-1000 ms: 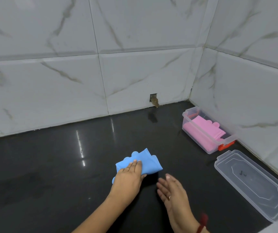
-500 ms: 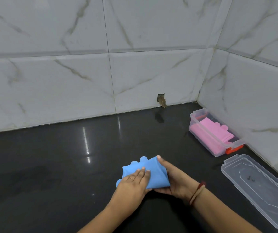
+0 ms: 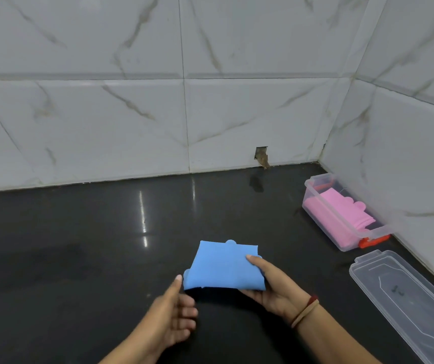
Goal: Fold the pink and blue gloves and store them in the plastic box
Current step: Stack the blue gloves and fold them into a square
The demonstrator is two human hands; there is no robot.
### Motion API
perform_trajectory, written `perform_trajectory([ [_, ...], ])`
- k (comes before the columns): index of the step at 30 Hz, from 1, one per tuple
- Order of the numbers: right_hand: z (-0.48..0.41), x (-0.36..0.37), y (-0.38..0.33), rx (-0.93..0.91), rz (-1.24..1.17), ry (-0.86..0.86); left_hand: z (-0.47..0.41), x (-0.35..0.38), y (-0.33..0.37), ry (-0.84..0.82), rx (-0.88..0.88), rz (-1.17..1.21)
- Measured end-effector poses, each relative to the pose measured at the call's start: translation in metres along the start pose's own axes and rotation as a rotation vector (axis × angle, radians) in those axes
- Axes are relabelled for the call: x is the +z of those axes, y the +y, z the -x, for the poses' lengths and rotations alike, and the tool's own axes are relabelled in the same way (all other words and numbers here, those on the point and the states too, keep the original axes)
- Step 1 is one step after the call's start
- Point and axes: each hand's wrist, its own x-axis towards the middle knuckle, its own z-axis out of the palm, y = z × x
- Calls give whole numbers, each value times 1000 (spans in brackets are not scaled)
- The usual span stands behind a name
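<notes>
Head view, near to far.

- 6 o'clock, lowest in frame: left hand (image 3: 170, 316) over the dark tabletop (image 3: 79, 245). Fingers (image 3: 187, 313) loosely curled, narrow, holding nothing. Thumb tip is just beside the lower left corner of the blue glove (image 3: 223, 266); cannot tell whether it touches.
- 5 o'clock: right hand (image 3: 276, 287), with a thread band (image 3: 305, 310) on the wrist. Thumb lies on top of the blue glove's right edge, fingers go underneath, so the hand pinches it.
- Just below centre: the blue glove, folded to a flat, roughly square packet. Rounded glove tips poke out at its far edge and left side. Cannot tell whether it rests on the tabletop or is raised off it.
- 4 o'clock: clear lid (image 3: 405, 306) lying flat on the tabletop by the right wall, apart from the box.
- 3 o'clock: clear plastic box (image 3: 310, 187), uncovered, long side along the right wall, red latch (image 3: 373, 240) at its near end. Pink glove (image 3: 334, 211) lies folded inside. Box and blue glove are well apart.
- 12 o'clock: marble-pattern tile wall (image 3: 132, 114). A small broken hole (image 3: 261, 155) sits at its base, at about 1 o'clock, near the corner.
</notes>
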Motion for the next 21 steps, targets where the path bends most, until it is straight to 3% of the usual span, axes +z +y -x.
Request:
perform_trajectory([
  [3, -2, 2, 2, 5, -17, -25, -7, 1, 2, -244, -279, 169],
  [7, 0, -1, 5, 15, -3, -25, -23, -3, 28, -278, -271, 249],
  [17, 22, -21, 0, 66, 201, -121, -48, 2, 52, -398, -124, -222],
  [21, 28, -28, -4, 37, 241, -201, -53, 18, 67, -483, 7, -539],
])
